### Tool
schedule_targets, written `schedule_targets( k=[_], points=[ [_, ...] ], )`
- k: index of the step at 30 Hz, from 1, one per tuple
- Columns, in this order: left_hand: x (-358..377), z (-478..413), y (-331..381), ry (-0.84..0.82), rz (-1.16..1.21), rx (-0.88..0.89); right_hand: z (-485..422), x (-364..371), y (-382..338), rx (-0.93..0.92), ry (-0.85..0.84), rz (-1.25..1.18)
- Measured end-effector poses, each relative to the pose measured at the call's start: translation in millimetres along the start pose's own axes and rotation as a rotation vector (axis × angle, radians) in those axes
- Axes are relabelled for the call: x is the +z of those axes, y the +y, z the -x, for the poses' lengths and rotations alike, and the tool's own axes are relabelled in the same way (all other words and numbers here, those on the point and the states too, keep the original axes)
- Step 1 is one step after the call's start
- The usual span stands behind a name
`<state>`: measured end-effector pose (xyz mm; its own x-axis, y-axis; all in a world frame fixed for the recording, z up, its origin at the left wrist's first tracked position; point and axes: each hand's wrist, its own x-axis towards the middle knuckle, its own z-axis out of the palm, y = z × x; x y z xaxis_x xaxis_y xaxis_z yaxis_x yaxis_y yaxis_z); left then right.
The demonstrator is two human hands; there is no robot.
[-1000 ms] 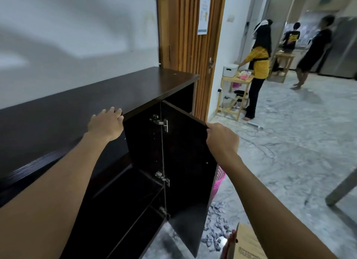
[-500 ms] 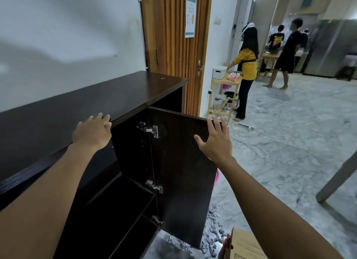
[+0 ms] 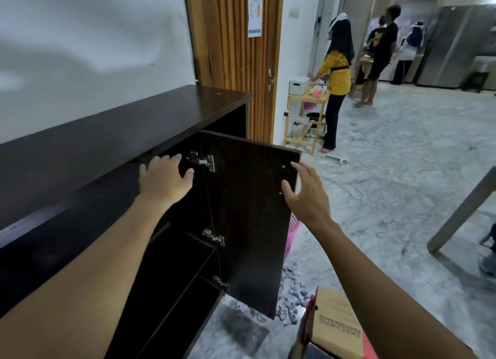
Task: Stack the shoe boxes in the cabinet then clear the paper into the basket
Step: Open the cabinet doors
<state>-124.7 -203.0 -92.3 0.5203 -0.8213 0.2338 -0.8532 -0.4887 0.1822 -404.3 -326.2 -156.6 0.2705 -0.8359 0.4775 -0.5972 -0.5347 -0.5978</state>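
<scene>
We face a long, low cabinet [image 3: 107, 144] of dark, matte wood veneer, set against a white wall. Its flat top runs from the left edge of view towards the middle. The floor [image 3: 402, 171] is glossy grey-veined marble. Far across it, people stand by a small pale wooden cart [image 3: 308, 109]. A slanted grey table leg [image 3: 461, 211] crosses the right side.

The cabinet's door [image 3: 249, 211], a plain rectangular panel, stands open and hides much of the floor behind it. Dark shelves show inside.

A tan cardboard shoe box [image 3: 335, 329] lies outside the cabinet, at the bottom edge of view. A pink slatted basket [image 3: 294, 230] peeks out past the door's free edge. Grey paper [image 3: 292, 297] shreds litter the floor below it.

Our left hand [image 3: 163, 181] is relaxed and spread just under the top's front edge, beside the upper steel hinge [image 3: 201, 160]. Our right hand [image 3: 306, 195] is released with its fingers splayed at the door's free edge. We cannot tell whether it touches the door.

Half a second ago the left hand rested on the top and the right palm lay flat on the door. The door now faces us more squarely.
</scene>
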Motion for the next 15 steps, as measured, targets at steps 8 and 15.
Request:
schedule_targets(
  k=[8, 15],
  points=[
    [73.4, 99.8, 124.6, -0.360, 0.370, 0.243, 137.8, -35.6, 54.2, 0.323, -0.069, -0.079],
    [156.7, 201.0, 195.7, -0.490, 0.492, 0.360, 241.7, -67.5, 135.3, 0.456, -0.172, 0.084]
  ],
)
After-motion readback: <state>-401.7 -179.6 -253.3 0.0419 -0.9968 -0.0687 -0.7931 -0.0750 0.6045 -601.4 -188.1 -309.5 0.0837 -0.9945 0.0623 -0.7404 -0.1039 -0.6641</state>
